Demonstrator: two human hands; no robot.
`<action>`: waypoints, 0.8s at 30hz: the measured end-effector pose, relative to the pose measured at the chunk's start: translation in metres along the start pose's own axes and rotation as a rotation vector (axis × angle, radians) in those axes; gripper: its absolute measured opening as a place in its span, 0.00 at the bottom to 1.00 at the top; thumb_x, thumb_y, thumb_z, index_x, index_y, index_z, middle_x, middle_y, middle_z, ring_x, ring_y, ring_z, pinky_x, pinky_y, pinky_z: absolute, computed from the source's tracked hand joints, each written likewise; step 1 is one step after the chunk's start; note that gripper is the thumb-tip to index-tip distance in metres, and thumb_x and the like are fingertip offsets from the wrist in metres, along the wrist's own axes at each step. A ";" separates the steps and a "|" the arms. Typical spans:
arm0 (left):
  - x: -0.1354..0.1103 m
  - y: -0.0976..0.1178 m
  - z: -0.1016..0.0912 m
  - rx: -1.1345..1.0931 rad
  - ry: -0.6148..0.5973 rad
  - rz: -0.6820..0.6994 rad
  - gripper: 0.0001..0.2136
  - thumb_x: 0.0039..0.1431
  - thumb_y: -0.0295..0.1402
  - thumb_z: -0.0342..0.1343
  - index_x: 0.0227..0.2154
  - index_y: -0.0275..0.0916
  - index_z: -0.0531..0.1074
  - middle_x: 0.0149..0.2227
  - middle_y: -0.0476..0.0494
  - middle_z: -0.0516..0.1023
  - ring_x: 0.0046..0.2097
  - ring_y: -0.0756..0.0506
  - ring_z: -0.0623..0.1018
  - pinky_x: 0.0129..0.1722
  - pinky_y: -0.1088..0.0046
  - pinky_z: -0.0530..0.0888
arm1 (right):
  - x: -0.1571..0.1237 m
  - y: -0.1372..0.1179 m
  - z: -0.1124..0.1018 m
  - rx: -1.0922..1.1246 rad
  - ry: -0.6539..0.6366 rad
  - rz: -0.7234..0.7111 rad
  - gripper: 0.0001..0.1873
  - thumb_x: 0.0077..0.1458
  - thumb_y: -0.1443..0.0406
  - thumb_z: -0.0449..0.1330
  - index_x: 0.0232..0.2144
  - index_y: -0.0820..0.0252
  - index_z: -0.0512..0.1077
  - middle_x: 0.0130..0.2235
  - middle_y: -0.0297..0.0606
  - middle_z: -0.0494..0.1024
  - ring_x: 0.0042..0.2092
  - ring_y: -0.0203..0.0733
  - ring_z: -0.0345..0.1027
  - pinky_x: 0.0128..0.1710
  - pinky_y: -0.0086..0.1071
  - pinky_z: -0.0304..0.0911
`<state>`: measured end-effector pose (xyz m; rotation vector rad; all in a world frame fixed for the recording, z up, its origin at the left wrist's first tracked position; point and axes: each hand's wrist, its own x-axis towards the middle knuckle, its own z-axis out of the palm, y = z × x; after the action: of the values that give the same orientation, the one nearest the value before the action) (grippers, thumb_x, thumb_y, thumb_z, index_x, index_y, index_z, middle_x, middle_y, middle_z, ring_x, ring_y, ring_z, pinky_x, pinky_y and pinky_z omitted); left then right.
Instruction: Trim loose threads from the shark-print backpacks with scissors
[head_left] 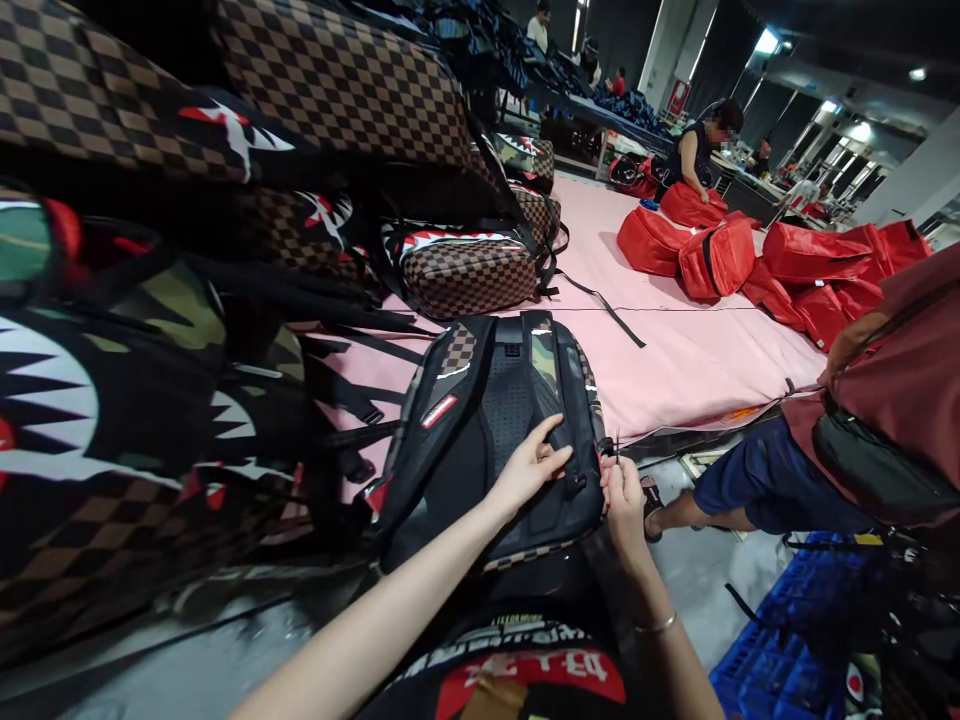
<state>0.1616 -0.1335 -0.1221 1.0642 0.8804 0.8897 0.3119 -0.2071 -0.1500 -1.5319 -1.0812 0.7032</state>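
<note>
A black backpack (450, 480) with checkered and camouflage trim lies back panel up, close in front of me. My left hand (531, 462) rests on its right shoulder strap (547, 375), index finger and thumb spread apart. At the pack's right edge, my right hand (624, 492) is closed around a thin, dark, pointed tool (618, 446) that looks like small thread snips. The tips point up, beside the side seam. Most of that tool is hidden by my fingers.
Checkered shark-face backpacks (345, 80) are piled on the left. Red bags (716, 258) lie on the pink-covered table (675, 345), with a co-worker (694, 150) behind them. Another person (885, 400) stands close on the right, near a blue plastic pallet (787, 630).
</note>
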 end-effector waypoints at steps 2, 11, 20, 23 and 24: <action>-0.010 0.004 0.000 -0.051 0.004 -0.013 0.32 0.44 0.38 0.62 0.54 0.35 0.61 0.20 0.59 0.58 0.24 0.53 0.65 0.29 0.77 0.69 | -0.003 -0.009 0.004 -0.029 -0.031 0.007 0.15 0.58 0.57 0.48 0.38 0.59 0.68 0.30 0.34 0.69 0.32 0.37 0.63 0.32 0.29 0.59; -0.051 0.024 -0.034 -0.165 0.181 -0.062 0.20 0.45 0.40 0.62 0.43 0.38 0.73 0.26 0.50 0.69 0.28 0.51 0.68 0.29 0.77 0.66 | -0.003 -0.051 0.032 -0.013 -0.400 0.104 0.13 0.46 0.60 0.60 0.35 0.61 0.71 0.21 0.26 0.58 0.24 0.32 0.50 0.24 0.27 0.49; -0.071 0.027 -0.048 0.048 0.244 0.079 0.23 0.45 0.41 0.62 0.46 0.41 0.72 0.47 0.43 0.74 0.49 0.41 0.71 0.53 0.65 0.66 | -0.002 -0.062 0.070 0.180 -0.516 0.165 0.13 0.41 0.59 0.63 0.28 0.61 0.68 0.18 0.23 0.51 0.21 0.30 0.42 0.22 0.27 0.43; -0.078 0.028 -0.050 -0.011 0.272 0.092 0.24 0.42 0.38 0.65 0.45 0.41 0.72 0.45 0.44 0.75 0.47 0.42 0.73 0.51 0.65 0.69 | -0.004 -0.070 0.071 0.147 -0.535 0.117 0.12 0.43 0.59 0.62 0.28 0.60 0.68 0.18 0.23 0.50 0.21 0.30 0.43 0.22 0.27 0.44; -0.079 0.029 -0.051 -0.041 0.282 0.095 0.24 0.42 0.38 0.65 0.45 0.41 0.72 0.43 0.44 0.76 0.46 0.43 0.73 0.50 0.66 0.69 | -0.004 -0.072 0.071 0.131 -0.543 0.095 0.12 0.45 0.59 0.61 0.29 0.60 0.68 0.19 0.24 0.52 0.22 0.30 0.45 0.22 0.27 0.46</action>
<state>0.0800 -0.1819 -0.0943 0.9650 1.0466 1.1525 0.2291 -0.1802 -0.0981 -1.3162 -1.3304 1.2790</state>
